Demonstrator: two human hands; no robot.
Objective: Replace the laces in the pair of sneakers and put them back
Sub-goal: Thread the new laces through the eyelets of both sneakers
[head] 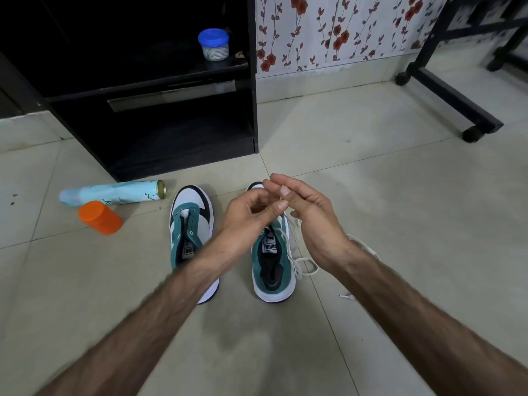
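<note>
Hovering hands point(274, 207) over right sneaker point(271, 270), open floor point(400, 195) rightward

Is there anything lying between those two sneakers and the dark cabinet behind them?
Nothing visible does. Bare floor tile runs from the left sneaker and right sneaker to the cabinet. The spray can and orange bottle lie off to the left.

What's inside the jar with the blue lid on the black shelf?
The jar is see-through, with small white pieces inside. They are too small to identify. The blue lid hides its top.
</note>
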